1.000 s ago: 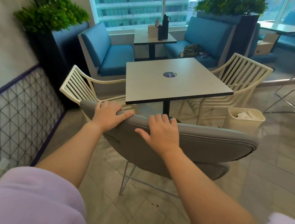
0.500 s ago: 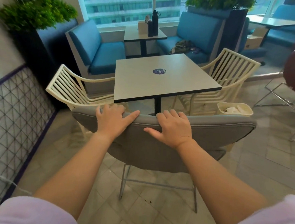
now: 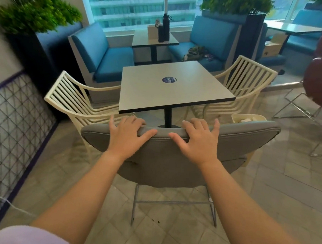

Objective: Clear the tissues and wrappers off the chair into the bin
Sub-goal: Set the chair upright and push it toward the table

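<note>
I have a single view here, from the camera worn on the person's head, wide-angle with lines bowing at the edges. It looks forward and steeply down along both forearms, so the grey chair (image 3: 172,161) back sits close and central. Beyond it I see the square table (image 3: 171,87), then the window wall farther off. Lilac sleeves (image 3: 29,237) fill the bottom corners, nearest the lens.

A matt grey cloth-covered chair back (image 3: 182,162) with piped seams is carried on thin bare metal legs (image 3: 174,202). The square pale-grey table (image 3: 171,87) is finished smooth and matt. A glossy sheen is shown by the beige floor tiles (image 3: 286,191).
</note>
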